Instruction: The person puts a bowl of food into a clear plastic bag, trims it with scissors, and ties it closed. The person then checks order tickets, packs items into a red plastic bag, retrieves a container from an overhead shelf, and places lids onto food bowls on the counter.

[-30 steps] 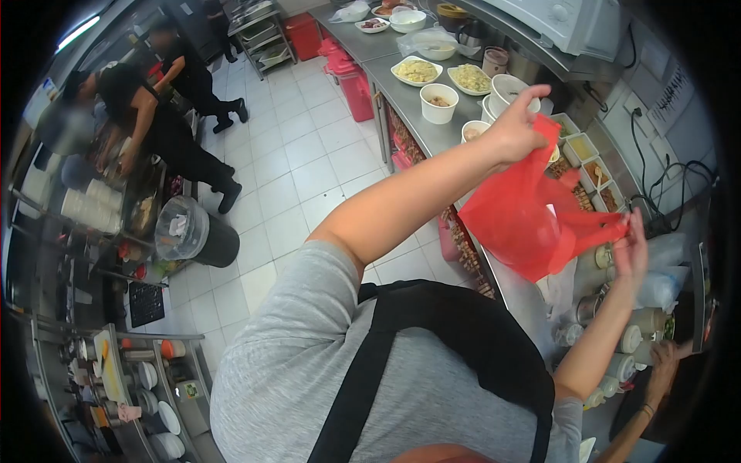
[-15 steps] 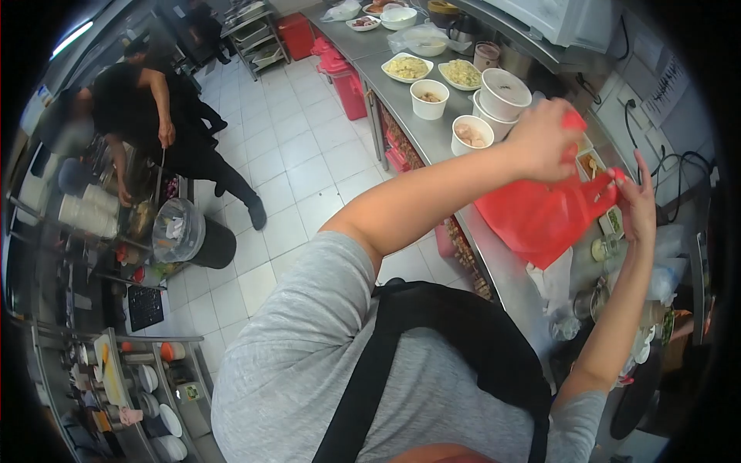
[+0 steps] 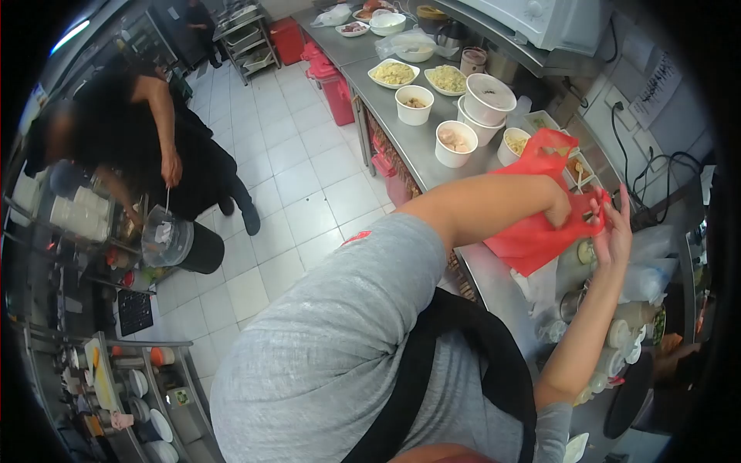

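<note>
A red bag (image 3: pixel 525 239) hangs over the front edge of the steel counter, one handle loop standing up at its far side. My left hand (image 3: pixel 557 208) reaches down at the bag's mouth, its fingers mostly hidden by the red material. On the bag's right side, my right hand (image 3: pixel 612 228) holds the other handle between thumb and fingers, with some fingers stretched up. Just beyond the bag are an uncovered tub of yellowish food (image 3: pixel 512 145), a tub with pinkish food (image 3: pixel 455 144) and two stacked white tubs, the upper one lidded (image 3: pixel 490 99).
Farther along the counter (image 3: pixel 363 69) stand a tub (image 3: pixel 414 105) and two dishes of pale food (image 3: pixel 393 74). Bottles and jars (image 3: pixel 617 336) are at the right. At left, a person in black (image 3: pixel 147 147) leans over a work surface beside a bin (image 3: pixel 193 247).
My left hand has left the raised handle and moved down to the bag's mouth. My right hand has shifted slightly left, still on its handle. The person in black has moved nearer the bin.
</note>
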`<action>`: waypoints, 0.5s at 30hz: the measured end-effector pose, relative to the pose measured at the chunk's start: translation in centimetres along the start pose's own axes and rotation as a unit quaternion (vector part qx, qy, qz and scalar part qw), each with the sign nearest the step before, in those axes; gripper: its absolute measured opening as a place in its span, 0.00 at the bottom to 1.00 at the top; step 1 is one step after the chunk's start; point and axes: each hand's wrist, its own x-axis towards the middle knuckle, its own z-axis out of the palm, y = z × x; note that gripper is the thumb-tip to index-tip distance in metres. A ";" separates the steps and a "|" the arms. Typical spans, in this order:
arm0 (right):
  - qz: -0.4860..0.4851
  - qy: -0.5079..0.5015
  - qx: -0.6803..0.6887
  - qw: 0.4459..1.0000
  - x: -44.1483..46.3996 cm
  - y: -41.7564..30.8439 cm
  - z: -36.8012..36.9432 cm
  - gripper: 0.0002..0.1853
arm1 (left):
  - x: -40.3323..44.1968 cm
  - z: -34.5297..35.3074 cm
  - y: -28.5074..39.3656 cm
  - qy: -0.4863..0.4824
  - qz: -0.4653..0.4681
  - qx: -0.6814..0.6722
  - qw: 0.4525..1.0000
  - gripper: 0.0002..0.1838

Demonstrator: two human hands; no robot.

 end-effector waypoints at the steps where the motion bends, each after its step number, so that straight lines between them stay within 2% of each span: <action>1: -0.003 -0.004 0.001 1.000 0.1 0.1 -1.0 0.34 | 0.0 -0.4 0.0 0.001 -0.007 -0.022 1.000 0.21; 2: -0.005 -0.009 0.002 1.000 0.2 0.1 -2.3 0.34 | 0.0 -1.1 -0.6 -0.023 -0.008 -0.157 0.987 0.21; 4: -0.004 -0.023 0.007 1.000 0.3 0.3 -3.6 0.35 | 0.0 -2.6 -2.3 -0.070 -0.008 -0.416 0.907 0.21; 6: 0.005 -0.042 0.014 0.999 0.2 0.2 -3.9 0.36 | 3.7 -0.7 -3.8 -0.033 0.059 -0.179 0.981 0.21; 7: 0.008 -0.057 0.014 0.998 0.2 0.1 -3.8 0.36 | 5.1 0.2 -4.3 -0.014 0.092 -0.056 0.994 0.21; 11: 0.023 -0.082 0.012 0.996 -0.3 0.2 -1.8 0.36 | -0.8 -1.1 2.2 -0.038 0.057 0.222 0.973 0.19; 15: -0.011 -0.031 0.027 0.999 -0.3 0.5 -2.1 0.35 | -1.3 0.0 1.4 -0.022 0.076 0.228 0.970 0.14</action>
